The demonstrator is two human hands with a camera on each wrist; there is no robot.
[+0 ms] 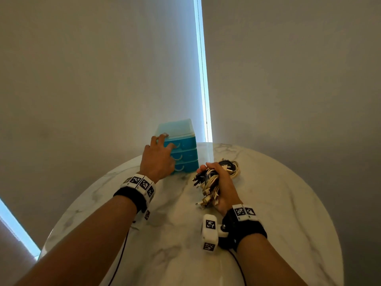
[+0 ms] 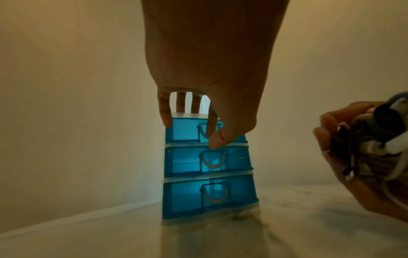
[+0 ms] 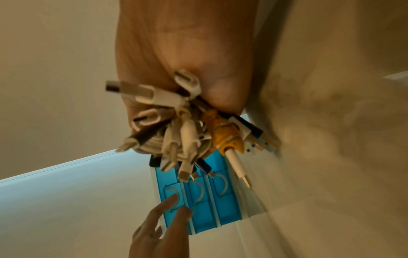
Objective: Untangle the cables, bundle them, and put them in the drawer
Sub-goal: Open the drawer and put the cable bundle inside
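A small blue three-drawer cabinet (image 1: 185, 153) stands at the far edge of the round marble table (image 1: 278, 203), with all three drawers closed. My left hand (image 1: 167, 145) reaches it from the front. Some fingers rest on the lid's front edge, and the index fingertip (image 2: 210, 131) touches the top drawer's white loop handle (image 2: 203, 133), with the thumb just below. My right hand (image 1: 216, 178) grips a thick bundle of white, black and yellow cables (image 1: 208, 182) just right of the cabinet. Many plugs stick out of the fist (image 3: 185, 132).
The cabinet (image 2: 207, 165) stands against light roller blinds, with a bright window gap (image 1: 203, 79) and a bead cord behind it. The table's bare marble spreads right of and in front of my hands. Thin black wires run from both wrist bands toward me.
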